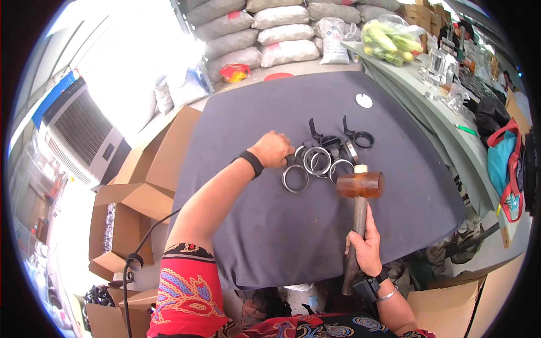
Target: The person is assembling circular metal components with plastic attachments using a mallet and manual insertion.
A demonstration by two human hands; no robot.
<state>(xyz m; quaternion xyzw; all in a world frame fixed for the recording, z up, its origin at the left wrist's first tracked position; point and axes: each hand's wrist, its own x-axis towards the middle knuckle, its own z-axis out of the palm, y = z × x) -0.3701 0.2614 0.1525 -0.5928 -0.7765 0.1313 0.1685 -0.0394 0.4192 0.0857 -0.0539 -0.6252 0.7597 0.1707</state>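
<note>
Mallet [360,185]: translucent amber head, wooden handle, your right hand [367,248] wrapped around it.
Rings [330,163]: round metal, clustered at the mallet head's ten o'clock.
Left hand [272,150]: fingers curled beside them; hold unclear.

What a bright one! White light floods in far up and left of the left hand's [270,150] fingers, burning that whole side out. Sharp glints on the metal rings [284,179] right beside them, shadows faint and soft across the grey tabletop [253,242]. Far up and right of those fingers, clutter [478,79] turns mushy, edges bowing into a black rim!
</note>
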